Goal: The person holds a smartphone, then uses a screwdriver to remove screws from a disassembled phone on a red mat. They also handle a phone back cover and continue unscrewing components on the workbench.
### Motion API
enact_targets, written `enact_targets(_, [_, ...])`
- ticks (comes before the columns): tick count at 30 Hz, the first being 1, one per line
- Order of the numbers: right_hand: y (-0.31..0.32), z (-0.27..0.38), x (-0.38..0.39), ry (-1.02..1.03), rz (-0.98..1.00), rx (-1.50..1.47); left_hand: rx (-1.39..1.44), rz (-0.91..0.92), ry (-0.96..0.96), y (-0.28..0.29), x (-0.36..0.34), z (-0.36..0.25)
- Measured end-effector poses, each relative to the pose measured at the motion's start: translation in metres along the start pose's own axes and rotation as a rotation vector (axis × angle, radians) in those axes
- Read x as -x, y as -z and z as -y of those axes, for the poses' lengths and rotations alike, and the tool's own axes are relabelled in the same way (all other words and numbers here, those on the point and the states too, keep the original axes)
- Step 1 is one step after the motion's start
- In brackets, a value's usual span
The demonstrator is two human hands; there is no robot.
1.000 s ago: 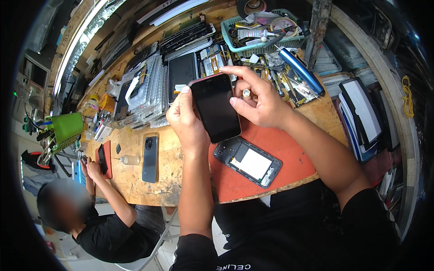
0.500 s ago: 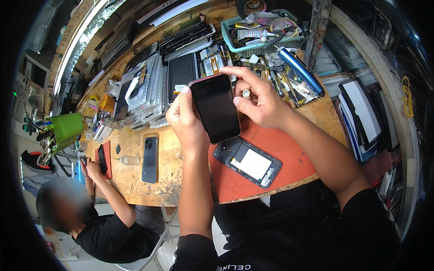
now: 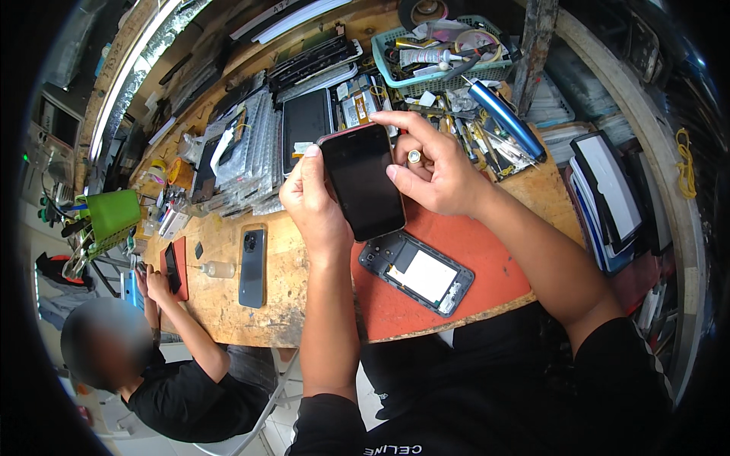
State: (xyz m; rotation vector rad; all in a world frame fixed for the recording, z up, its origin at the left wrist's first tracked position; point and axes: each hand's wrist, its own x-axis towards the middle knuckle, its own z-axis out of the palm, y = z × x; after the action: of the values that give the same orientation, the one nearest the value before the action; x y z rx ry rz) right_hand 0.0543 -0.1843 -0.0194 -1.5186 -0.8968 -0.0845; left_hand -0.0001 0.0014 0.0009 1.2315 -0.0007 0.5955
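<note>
My left hand (image 3: 318, 205) is closed round the left edge of a black smartphone (image 3: 366, 186), thumb along its upper left side. The phone's dark screen faces up, tilted above the bench. At the phone's right side, my right hand (image 3: 437, 163) has its index finger on the top corner and its thumb over the right edge of the screen. A ring shows on a bent finger of that hand. Below the phone, an opened phone housing (image 3: 417, 272) with a white rectangle inside lies on a red mat (image 3: 494, 266).
A dark phone (image 3: 252, 266) and a small bottle (image 3: 219, 270) lie left on the wooden bench (image 3: 281, 319). Beyond are wrapped parts (image 3: 247, 163), a tool basket (image 3: 445, 85) and a blue cylindrical tool (image 3: 506, 121). A co-worker (image 3: 190, 387) sits at left, hands by another phone.
My right thumb has shifted slightly left, further over the screen. The phone and my left hand have stayed in place.
</note>
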Motion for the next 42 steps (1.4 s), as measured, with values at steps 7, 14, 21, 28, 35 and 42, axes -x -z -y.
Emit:
enact_targets(7, [-0.0016, -0.0024, 0.0004, -0.001, -0.014, 0.013, -0.013, 0.009, 0.003, -0.0002, 0.0013, -0.0014])
enact_targets(14, [-0.0009, -0.0018, 0.0004, 0.009, -0.009, 0.014, -0.015, -0.022, 0.001, -0.0031, 0.0013, -0.0008])
enact_targets(21, [-0.0004, -0.0014, 0.0012, -0.015, -0.004, 0.004, -0.008, 0.004, 0.001, -0.0001, 0.0011, -0.0005])
enact_targets(28, [0.0016, -0.0002, 0.0007, -0.040, 0.008, 0.002, -0.003, -0.009, 0.008, -0.0012, 0.0004, 0.0004])
enact_targets(35, [0.0022, -0.0051, 0.0007, -0.013, 0.013, -0.031, -0.002, -0.002, 0.007, 0.0001, 0.0002, 0.0003])
enact_targets(42, [0.0023, -0.0035, 0.0000, -0.021, 0.017, -0.026, -0.006, -0.001, 0.016, -0.0017, 0.0006, -0.0010])
